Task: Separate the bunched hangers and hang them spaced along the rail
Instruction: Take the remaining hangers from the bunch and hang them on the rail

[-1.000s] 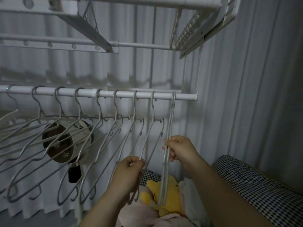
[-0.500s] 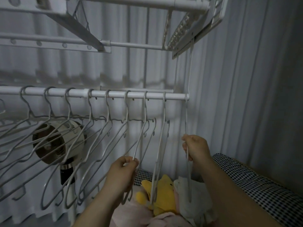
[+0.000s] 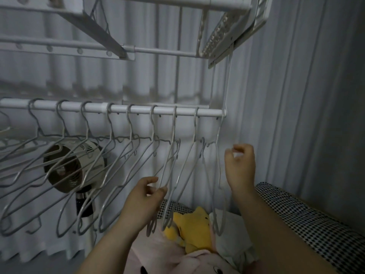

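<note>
Grey wire hangers [image 3: 130, 123] sit evenly spaced on the white rail [image 3: 138, 110], 9 to 1 o'clock. Left hand [image 3: 144, 196] at 6 o'clock, fingers curled at one hanger's arm [image 3: 170, 153]; can't tell if gripped. Right hand [image 3: 240, 169] loosely curled, holding nothing, just at 3 o'clock of the end hanger [image 3: 217, 165].

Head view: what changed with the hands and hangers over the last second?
The right hand slid the end hanger rightward to the tip of the rail, splitting it from its neighbour. It then released its grip and now hovers beside that hanger with fingers loosely curled. The left hand kept pinching the third-last hanger. The other hangers stayed spaced along the rail.
</note>
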The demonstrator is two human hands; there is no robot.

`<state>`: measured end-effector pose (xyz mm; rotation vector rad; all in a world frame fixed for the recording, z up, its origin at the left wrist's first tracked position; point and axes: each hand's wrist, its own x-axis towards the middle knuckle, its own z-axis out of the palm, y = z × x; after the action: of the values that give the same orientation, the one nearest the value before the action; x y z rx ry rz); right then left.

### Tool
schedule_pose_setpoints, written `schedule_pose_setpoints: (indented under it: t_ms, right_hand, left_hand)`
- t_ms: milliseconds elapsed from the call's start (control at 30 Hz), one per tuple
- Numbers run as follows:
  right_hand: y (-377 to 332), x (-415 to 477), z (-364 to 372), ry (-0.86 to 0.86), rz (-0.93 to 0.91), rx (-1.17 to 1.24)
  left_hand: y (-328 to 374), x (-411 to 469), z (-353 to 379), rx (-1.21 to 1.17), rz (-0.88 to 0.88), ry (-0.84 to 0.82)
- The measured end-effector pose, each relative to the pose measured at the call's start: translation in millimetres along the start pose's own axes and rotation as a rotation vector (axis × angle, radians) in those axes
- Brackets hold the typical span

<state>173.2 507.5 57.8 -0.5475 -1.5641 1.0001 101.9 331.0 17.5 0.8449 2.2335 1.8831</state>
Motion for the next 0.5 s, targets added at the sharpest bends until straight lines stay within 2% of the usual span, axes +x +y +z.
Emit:
schedule_pose_setpoints:
  t_ms: [67, 133, 267, 500]
  right_hand:
    - [-15.5, -8.8, 3.4, -0.047, -0.123, 0.022]
    - [-28.6, -20.1, 12.8, -0.199, -0.178, -0.035]
    - [-30.5, -33.7, 33.9, -0.399, -0.233, -0.338]
    - [-22.5, -42.1, 39.0, -0.367, -0.188, -0.441]
  left_hand:
    - [-1.6, -0.8, -3.0, 0.018, 0.000, -0.013]
    - [-3.1, -2.5, -4.6, 0.002, -0.019, -0.033]
    - [-5.5, -5.6, -4.2, -0.023, -0.016, -0.025]
    - [-10.4, -12.5, -8.5, 0.004, 0.022, 0.024]
